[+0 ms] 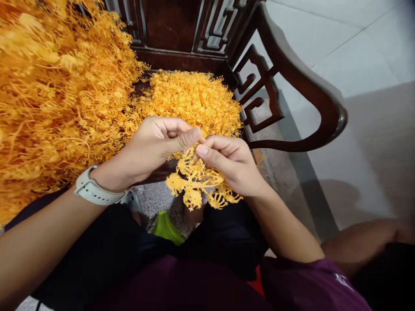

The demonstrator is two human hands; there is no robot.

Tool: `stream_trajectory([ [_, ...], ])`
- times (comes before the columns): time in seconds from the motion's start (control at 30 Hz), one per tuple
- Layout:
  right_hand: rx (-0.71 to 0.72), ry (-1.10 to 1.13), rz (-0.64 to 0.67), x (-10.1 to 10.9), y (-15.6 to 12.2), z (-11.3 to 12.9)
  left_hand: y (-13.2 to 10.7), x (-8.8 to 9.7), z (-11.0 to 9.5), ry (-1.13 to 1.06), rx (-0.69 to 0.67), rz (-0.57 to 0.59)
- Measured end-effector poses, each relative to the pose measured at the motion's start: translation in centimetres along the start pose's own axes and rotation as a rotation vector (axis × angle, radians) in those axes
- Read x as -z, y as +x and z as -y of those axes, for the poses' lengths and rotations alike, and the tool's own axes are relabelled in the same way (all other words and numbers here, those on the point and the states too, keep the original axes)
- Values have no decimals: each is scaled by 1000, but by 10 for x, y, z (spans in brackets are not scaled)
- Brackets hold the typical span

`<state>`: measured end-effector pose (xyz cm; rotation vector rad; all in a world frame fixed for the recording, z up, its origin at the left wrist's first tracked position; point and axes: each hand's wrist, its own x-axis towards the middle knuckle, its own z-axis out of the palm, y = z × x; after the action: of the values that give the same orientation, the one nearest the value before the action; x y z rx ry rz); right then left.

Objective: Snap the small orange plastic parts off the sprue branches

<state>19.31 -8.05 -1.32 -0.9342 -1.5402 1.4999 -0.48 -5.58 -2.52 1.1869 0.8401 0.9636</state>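
Nearest, between the dark-clad knees, a green shoe [167, 228] shows on the speckled floor. Just above it hangs the orange plastic sprig [194, 183], held in the middle of the scene. The left hand [152, 147], with a white watch [94, 190] on its wrist, pinches the sprig's top between thumb and forefinger. The right hand [233, 166] grips it from the right, fingers curled around its upper part, and the two thumbs almost touch. Beyond the hands, a smaller orange pile [194, 97] lies on the seat of a dark wooden chair [308, 86]. To the far left rises a large orange heap [55, 95].
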Motion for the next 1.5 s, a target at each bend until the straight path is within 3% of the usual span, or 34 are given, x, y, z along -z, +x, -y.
stream_trajectory([
  [0.07, 1, -38, 4, -1, -9, 2, 8, 11, -5, 46, -95, -109],
  [0.17, 15, -89, -20, 0, -25, 9, 22, 44, -12, 228, -331, -405],
  [0.2, 21, -100, -21, 1, -29, 12, 26, 56, -13, 295, -358, -491],
  [0.27, 23, -116, -4, 4, -33, 15, 32, 74, -12, 399, -323, -545],
  [0.4, 4, -113, 66, 8, -32, 12, 46, 80, 8, 482, -220, -396],
  [0.53, -40, -59, 139, 4, -29, 4, 72, 69, 29, 506, -322, -280],
  [0.63, -53, -33, 125, 2, -26, -2, 79, 61, 31, 563, -326, -227],
  [0.73, -13, -39, 29, 4, -22, -9, 66, 50, 20, 590, -278, -158],
  [0.93, 77, -168, -177, 11, -21, -20, 20, 20, 3, 485, -84, 87],
  [1.03, 100, -139, -254, 11, -21, -19, 8, 12, 5, 482, -53, 82],
  [1.17, 83, -98, -320, 11, -20, -14, 3, 11, 5, 451, -59, -11],
  [1.3, 52, -83, -322, 11, -17, -10, 0, 12, -2, 443, -149, -108],
  [1.5, 109, -111, -274, 11, -14, -8, -1, 13, 0, 399, -162, -189],
])
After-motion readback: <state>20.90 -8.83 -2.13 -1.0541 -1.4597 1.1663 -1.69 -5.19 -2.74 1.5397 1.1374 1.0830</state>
